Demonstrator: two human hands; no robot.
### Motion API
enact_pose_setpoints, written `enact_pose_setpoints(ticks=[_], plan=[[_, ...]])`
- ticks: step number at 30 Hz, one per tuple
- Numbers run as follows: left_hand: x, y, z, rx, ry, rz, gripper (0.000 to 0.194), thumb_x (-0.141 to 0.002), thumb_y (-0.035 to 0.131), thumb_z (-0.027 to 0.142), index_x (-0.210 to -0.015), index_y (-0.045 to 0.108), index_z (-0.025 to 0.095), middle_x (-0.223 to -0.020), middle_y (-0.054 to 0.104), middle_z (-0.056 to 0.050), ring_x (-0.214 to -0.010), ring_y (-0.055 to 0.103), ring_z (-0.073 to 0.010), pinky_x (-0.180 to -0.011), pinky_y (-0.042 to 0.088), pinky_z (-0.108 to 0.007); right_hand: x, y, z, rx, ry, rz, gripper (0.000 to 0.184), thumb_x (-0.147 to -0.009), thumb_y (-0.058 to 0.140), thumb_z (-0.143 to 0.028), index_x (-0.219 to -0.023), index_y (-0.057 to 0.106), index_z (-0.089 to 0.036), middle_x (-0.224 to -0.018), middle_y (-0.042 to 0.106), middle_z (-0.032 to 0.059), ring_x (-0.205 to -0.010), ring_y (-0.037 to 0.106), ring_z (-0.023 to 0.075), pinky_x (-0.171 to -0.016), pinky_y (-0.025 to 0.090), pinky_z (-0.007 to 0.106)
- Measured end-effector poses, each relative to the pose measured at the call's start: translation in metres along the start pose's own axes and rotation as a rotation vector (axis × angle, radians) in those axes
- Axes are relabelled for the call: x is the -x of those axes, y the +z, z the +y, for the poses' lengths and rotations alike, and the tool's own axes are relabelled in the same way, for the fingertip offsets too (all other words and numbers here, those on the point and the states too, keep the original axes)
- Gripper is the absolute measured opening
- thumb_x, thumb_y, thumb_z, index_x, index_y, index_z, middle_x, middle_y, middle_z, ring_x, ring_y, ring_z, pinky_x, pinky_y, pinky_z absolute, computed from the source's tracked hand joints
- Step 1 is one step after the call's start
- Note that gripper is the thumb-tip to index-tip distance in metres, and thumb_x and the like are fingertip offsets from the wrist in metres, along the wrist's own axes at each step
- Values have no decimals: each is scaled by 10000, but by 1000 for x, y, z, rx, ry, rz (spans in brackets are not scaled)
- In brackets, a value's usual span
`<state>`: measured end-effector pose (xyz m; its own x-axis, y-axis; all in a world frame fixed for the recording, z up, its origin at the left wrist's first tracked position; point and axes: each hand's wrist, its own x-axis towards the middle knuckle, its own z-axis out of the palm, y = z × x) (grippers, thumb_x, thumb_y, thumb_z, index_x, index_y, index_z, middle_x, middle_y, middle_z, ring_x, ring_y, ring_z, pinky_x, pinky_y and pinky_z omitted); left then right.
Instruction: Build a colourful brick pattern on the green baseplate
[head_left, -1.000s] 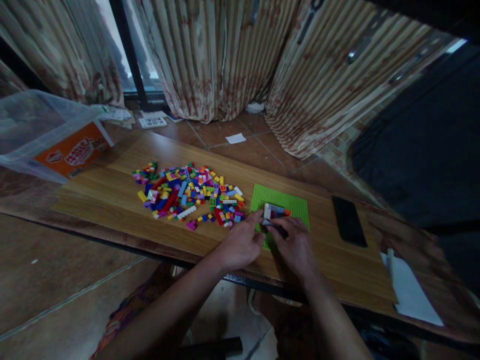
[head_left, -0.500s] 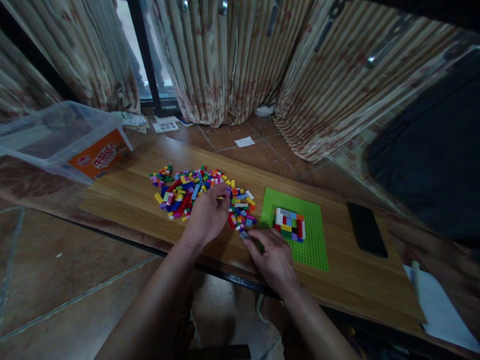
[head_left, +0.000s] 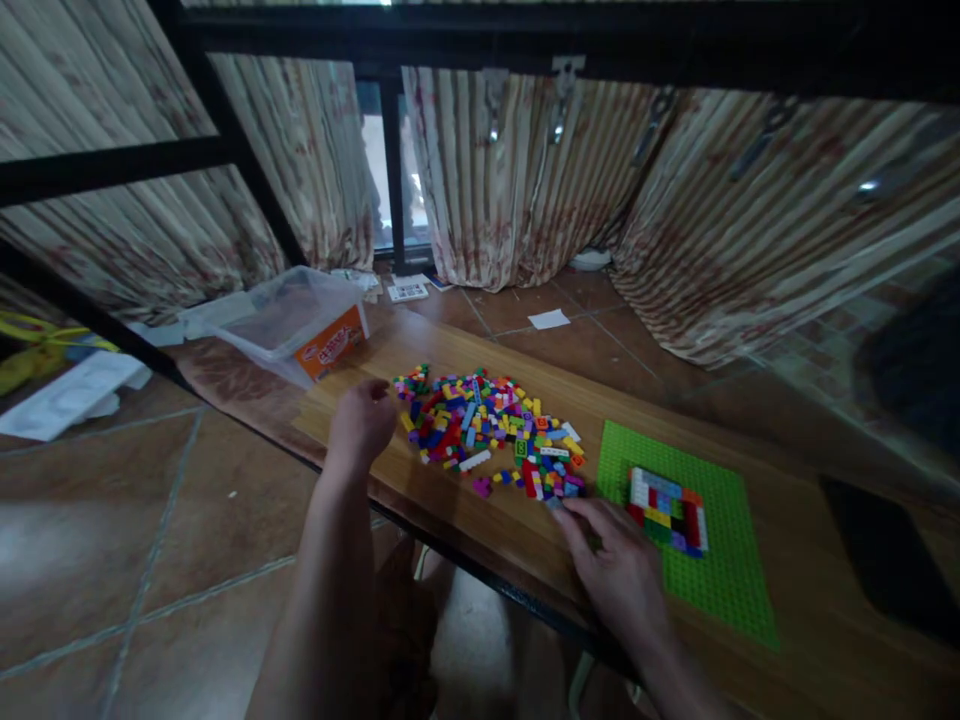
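My left hand [head_left: 363, 428] is over the left end of a heap of loose toy bricks [head_left: 480, 415]. Its fingers are curled in, and whatever they may hold is hidden. Between thumb and fingertips, my right hand [head_left: 611, 555] pinches a small grey brick [head_left: 553, 503] at the heap's right end. Just right of that hand lies a green baseplate [head_left: 724, 595]. A low, roughly square build of coloured bricks [head_left: 666, 510] sits on it, with white, red, yellow and blue pieces showing.
A clear plastic box [head_left: 289, 320] with an orange label stands at the table's far left. Beyond the baseplate a black phone [head_left: 885, 550] lies on the wooden tabletop [head_left: 480, 530]. Curtains [head_left: 517, 190] hang behind, and a dark metal bar [head_left: 525, 45] crosses above.
My left hand has moved from the middle of the heap to its left end, fingers now curled. My right hand keeps the grey brick near the heap. The view has turned left.
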<state>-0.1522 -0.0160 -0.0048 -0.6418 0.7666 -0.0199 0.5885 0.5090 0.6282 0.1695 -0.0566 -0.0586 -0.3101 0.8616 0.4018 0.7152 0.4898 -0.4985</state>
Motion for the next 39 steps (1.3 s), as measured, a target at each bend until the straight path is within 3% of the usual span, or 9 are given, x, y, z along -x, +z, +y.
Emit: enact_pose_setpoints(ticks=[3, 7, 10, 16, 24, 29, 32, 35, 39], plan=[[1, -5, -13, -86, -54, -129, 408, -791, 503, 180, -1161, 655, 96, -1068, 710, -146, -905, 658, -223, -739, 468, -278, 0, 2, 1, -32, -29, 0, 180, -947, 537, -338, -931, 678, -226, -885, 715, 26, -825, 666, 176, -780, 479, 293], [10, 1, -12, -45, 39, -305, 427, -775, 607, 344, -1147, 654, 139, -991, 716, -96, -828, 653, -199, -674, 450, -250, 1, 5, 3, -46, -52, 19, 176, -945, 538, -335, -930, 681, -232, -891, 718, 24, -823, 672, 174, -781, 487, 291], [18, 8, -3, -127, 116, -281, 435, -709, 673, 442, -1060, 686, 186, -925, 702, -63, -827, 641, -209, -667, 433, -258, 2, 7, 4, -54, -48, 12, 176, -944, 533, -334, -929, 678, -237, -893, 719, 28, -824, 678, 181, -774, 500, 298], [24, 19, 11, -196, 189, -248, 283, -744, 637, 338, -975, 720, 198, -877, 700, -78, -824, 630, -220, -681, 429, -282, 0, 5, 4, -71, -31, 18, 162, -933, 544, -321, -929, 687, -244, -891, 725, 35, -816, 685, 194, -765, 519, 318], [29, 23, 25, 2, 218, -261, 240, -779, 597, 317, -918, 727, 172, -757, 673, -65, -681, 598, -190, -625, 429, -281, -4, 3, 4, -80, -1, 31, 171, -935, 542, -311, -896, 691, -238, -873, 727, 30, -802, 683, 187, -742, 513, 311], [36, 17, 34, 167, 235, -330, 259, -791, 558, 333, -890, 711, 150, -573, 561, 0, -542, 509, -148, -550, 386, -257, -6, 3, 3, -107, 40, 46, 164, -931, 548, -307, -907, 692, -234, -877, 725, 34, -804, 678, 190, -749, 506, 328], [45, 20, 43, 344, 280, -451, 251, -794, 559, 348, -889, 669, 144, -577, 517, 31, -525, 459, -116, -518, 356, -231, -8, 1, -1, -176, 91, 54, 158, -925, 553, -303, -913, 697, -236, -891, 722, 36, -828, 672, 191, -769, 506, 336], [61, 31, 56, 596, 342, -678, 221, -789, 587, 349, -873, 620, 148, -674, 550, 25, -594, 489, -106, -555, 397, -217, -14, -1, -7, -335, 186, 106, 162, -914, 568, -316, -962, 697, -229, -927, 717, 43, -846, 663, 183, -766, 517, 325], [84, 54, 74, 800, 318, -957, 222, -800, 612, 334, -926, 608, 152, -813, 607, -11, -709, 565, -124, -656, 465, -238, -24, -4, -13, -596, 312, 185, 252, -864, 635, -342, -1084, 664, -223, -931, 708, 38, -839, 655, 171, -765, 534, 316]])
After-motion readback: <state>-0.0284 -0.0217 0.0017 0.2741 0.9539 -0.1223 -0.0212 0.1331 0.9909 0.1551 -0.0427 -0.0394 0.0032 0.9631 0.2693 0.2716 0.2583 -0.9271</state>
